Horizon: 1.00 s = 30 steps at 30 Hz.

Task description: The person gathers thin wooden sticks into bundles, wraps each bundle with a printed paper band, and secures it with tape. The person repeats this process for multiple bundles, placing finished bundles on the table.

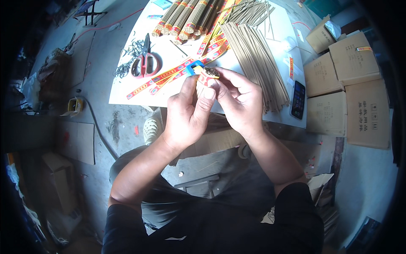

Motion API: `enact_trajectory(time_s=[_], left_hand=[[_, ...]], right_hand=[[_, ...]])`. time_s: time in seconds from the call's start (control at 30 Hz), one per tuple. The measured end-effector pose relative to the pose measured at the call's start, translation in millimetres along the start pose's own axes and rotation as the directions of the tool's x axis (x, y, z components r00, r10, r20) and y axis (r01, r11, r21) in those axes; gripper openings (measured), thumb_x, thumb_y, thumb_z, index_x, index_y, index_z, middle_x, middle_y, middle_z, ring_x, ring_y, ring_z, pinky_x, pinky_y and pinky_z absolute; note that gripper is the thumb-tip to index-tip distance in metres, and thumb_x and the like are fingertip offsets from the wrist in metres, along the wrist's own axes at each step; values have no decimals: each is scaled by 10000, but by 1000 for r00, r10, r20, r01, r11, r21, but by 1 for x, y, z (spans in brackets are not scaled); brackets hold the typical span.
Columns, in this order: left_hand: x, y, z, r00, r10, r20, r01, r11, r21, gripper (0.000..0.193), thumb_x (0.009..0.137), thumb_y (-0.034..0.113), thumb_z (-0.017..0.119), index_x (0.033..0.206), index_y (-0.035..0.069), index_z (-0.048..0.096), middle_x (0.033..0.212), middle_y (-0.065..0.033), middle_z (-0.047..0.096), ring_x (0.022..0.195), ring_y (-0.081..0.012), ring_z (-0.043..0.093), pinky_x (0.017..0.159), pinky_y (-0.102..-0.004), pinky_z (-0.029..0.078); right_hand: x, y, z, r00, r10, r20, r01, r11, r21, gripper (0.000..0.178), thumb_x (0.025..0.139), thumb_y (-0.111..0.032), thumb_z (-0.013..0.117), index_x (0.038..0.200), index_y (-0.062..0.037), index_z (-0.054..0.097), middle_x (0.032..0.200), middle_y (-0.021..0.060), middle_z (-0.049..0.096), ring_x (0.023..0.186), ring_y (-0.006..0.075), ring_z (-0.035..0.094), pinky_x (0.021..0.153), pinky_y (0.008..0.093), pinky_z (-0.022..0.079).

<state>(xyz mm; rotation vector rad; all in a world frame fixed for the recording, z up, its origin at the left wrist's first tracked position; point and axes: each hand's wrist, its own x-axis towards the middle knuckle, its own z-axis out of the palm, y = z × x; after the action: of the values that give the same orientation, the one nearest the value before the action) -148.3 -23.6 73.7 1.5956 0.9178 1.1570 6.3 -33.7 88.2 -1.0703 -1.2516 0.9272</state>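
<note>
1. The left hand (186,112) pinches a small incense bundle (208,76) upright above the surface (177,55).
2. The right hand (239,99) pinches its red-and-yellow band, steadying the sticks.
3. Red scissors (144,59) lie nearby.

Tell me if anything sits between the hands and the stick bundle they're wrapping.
Nothing visible does: the left hand and right hand both already grip the stick bundle, with a blue tape dispenser against it.

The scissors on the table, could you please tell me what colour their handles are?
Red handles on the scissors, seen in the head view.
</note>
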Motion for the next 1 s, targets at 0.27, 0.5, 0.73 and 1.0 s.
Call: enact_trajectory(time_s=[0.27, 0.5, 0.73, 1.0], left_hand=[[3, -2, 4, 971, -236, 34, 235, 925, -299, 386, 1189, 333, 399, 1212, 13, 614, 713, 10, 562, 541, -56, 466, 473, -226, 369], [1, 5, 9, 967, -253, 21, 247, 921, -302, 411, 1186, 366, 394, 1111, 35, 624, 651, 8, 537, 492, -75, 452, 458, -235, 369], [1, 2, -3, 928, -363, 82, 367, 854, -369, 511, 1179, 420, 389, 914, 41, 606, 621, 8, 542, 485, -72, 485, 441, -253, 385], [-2, -8, 1, 954, -292, 74, 300, 898, -321, 636, 1189, 461, 260, 870, 33, 606, 602, -38, 572, 457, -103, 494, 427, -271, 385]], right_hand=[[0, 15, 11, 999, -17, -38, 20, 996, 91, 336, 1052, -189, 717, 1262, 73, 703, 1090, 123, 756, 903, 130, 706, 781, 276, 566], [2, 21, 15, 961, -276, -31, 265, 944, -197, 288, 1115, -231, 602, 1160, 30, 716, 1039, 119, 683, 929, 217, 682, 833, 349, 541], [-3, 16, 12, 989, -143, 36, 147, 974, -170, 388, 1168, -276, 481, 1233, 26, 716, 1057, 80, 708, 890, 145, 663, 798, 288, 535], [4, 28, 17, 931, -364, -4, 352, 903, -245, 322, 1134, -252, 547, 1121, 21, 717, 995, 157, 692, 871, 285, 706, 792, 377, 557]])
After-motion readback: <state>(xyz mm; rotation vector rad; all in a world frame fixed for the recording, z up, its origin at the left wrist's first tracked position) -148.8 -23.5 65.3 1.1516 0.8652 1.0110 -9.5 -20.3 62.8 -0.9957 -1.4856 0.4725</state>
